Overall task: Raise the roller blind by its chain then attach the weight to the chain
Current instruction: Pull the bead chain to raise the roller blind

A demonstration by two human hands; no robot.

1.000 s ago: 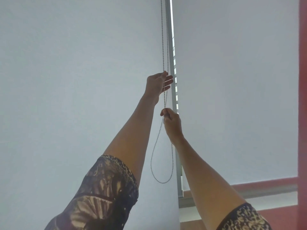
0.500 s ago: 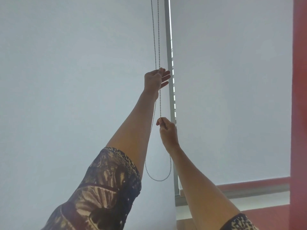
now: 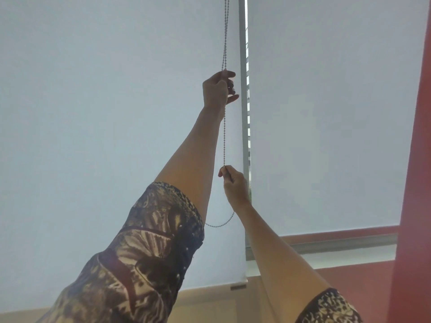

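A white roller blind (image 3: 98,113) fills the left of the view, its bottom edge low at the lower middle. A beaded chain (image 3: 224,43) hangs in front of its right side and loops below my arms. My left hand (image 3: 218,89) is raised high and pinches the chain with its lower fingers spread. Below it, my right hand (image 3: 234,183) is closed on the same strand. No weight shows in view.
A second white blind (image 3: 326,113) covers the window to the right, behind a grey vertical frame bar (image 3: 243,136). A grey sill (image 3: 338,243) runs under it. A red wall (image 3: 417,183) stands at the far right.
My right hand has pulled the chain further down. My left hand has closed onto the chain higher up. The left blind's bottom edge has come into view at the bottom.
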